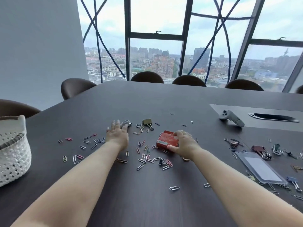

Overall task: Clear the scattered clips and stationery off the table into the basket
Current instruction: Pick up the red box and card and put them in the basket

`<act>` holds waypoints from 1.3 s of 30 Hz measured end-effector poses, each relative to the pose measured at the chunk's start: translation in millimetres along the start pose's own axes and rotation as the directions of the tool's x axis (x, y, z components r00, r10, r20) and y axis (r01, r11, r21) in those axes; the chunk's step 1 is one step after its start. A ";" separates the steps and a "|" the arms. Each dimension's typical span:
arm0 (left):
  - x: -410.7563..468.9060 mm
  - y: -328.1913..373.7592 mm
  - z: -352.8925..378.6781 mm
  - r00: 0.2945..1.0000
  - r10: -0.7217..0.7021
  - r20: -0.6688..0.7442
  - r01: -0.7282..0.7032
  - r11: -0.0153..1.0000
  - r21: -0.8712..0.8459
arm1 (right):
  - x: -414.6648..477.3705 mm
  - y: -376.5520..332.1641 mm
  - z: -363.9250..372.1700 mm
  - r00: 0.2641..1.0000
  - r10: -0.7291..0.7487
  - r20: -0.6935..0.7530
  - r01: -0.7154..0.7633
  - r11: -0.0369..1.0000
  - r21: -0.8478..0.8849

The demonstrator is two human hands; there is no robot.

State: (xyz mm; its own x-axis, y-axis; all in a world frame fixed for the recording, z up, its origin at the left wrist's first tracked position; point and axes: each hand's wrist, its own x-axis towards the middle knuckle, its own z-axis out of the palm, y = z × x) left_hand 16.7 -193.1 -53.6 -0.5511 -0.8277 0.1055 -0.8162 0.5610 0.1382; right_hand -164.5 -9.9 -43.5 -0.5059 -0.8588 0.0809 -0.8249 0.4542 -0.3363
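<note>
Gripping the red box (166,140) from its right side, my right hand (184,144) has the thumb on the near edge and the fingers curled over the far top corner. My left hand (117,133) lies flat and spread, palm down, with its fingertips on a small grey object (126,123) that I cannot identify; it grasps nothing that I can see.

From the head camera, the dark table (147,99) carries many coloured paper clips (147,157) scattered between and in front of my two forearms. One silver paper clip (174,188) lies alone, nearer to me. A gold binder clip (148,123) sits just beyond the left hand, to its right. On the right side there is a pile of binder clips (262,150) beside a clear plastic sleeve (260,167). A grey controller (232,118) rests farther back. The white woven basket (13,149) stands at the left edge of the table, well apart from both hands.
</note>
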 end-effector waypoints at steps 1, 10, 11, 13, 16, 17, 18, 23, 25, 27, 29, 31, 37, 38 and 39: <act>8.3 -4.0 -0.2 0.999 -0.041 0.016 0.041 0.999 0.011 | 6.0 1.7 1.5 0.999 0.017 0.037 -0.018 1.000 0.025; 31.6 -5.5 -9.4 0.988 -0.154 -0.004 0.152 0.976 0.157 | 12.2 11.9 3.6 1.000 -0.010 0.005 0.009 0.982 0.189; 29.9 -4.1 -11.8 0.990 -0.140 -0.023 0.142 0.976 0.163 | 9.9 10.9 1.7 1.000 -0.010 -0.018 0.014 0.980 0.196; 24.5 -0.1 -16.6 0.992 -0.088 -0.095 0.100 0.986 0.132 | 3.1 10.1 -2.3 0.998 -0.023 -0.059 0.035 0.977 0.211; 8.9 10.4 -30.8 0.969 0.016 -0.248 -0.001 0.998 0.061 | -11.2 12.0 -7.7 0.992 -0.056 -0.112 0.079 0.974 0.212; 2.0 16.0 -36.7 0.953 0.071 -0.295 -0.052 0.996 0.070 | -16.9 13.3 -10.2 0.990 -0.061 -0.127 0.087 0.972 0.216; -5.7 22.6 -43.1 0.935 0.128 -0.330 -0.105 0.991 0.088 | -23.1 14.6 -13.0 0.988 -0.062 -0.142 0.094 0.969 0.229; -45.5 64.4 -64.2 0.926 0.249 -0.284 -0.309 0.932 -0.190 | -57.2 21.3 -28.3 0.974 -0.062 -0.218 0.124 0.950 0.285; -63.2 86.9 -63.4 0.963 0.253 -0.096 -0.262 0.783 -0.565 | -70.4 23.4 -33.9 0.963 -0.074 -0.259 0.149 0.948 0.283; -78.0 108.1 -55.2 0.945 0.291 0.148 -0.043 0.562 -0.826 | -82.9 25.4 -38.8 0.954 -0.090 -0.286 0.174 0.943 0.283; -88.9 124.4 -46.4 0.876 0.365 0.315 0.163 0.390 -0.906 | -93.6 29.5 -42.4 0.952 -0.103 -0.288 0.188 0.941 0.283; -94.4 136.1 -38.9 0.856 0.387 0.342 0.219 0.327 -0.919 | -103.6 35.8 -45.7 0.953 -0.108 -0.283 0.192 0.938 0.288; -108.0 173.6 -28.1 0.873 0.398 0.282 0.095 0.429 -0.898 | -127.4 62.7 -54.0 0.972 -0.122 -0.200 0.174 0.947 0.269; -110.7 181.0 -26.4 0.881 0.395 0.262 0.058 0.459 -0.886 | -130.2 68.9 -55.8 0.976 -0.113 -0.185 0.160 0.951 0.263; -112.3 187.9 -24.9 0.900 0.368 0.234 0.017 0.507 -0.862 | -133.1 75.9 -58.9 0.979 -0.089 -0.182 0.134 0.957 0.258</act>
State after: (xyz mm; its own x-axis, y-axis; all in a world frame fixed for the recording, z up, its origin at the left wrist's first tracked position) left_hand -70.4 5.5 -14.9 -0.8371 -0.5404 -0.0849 -0.2733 0.2787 0.9207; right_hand -174.7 152.8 -24.5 -0.4683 -0.8380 0.2800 -0.7923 0.2580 -0.5529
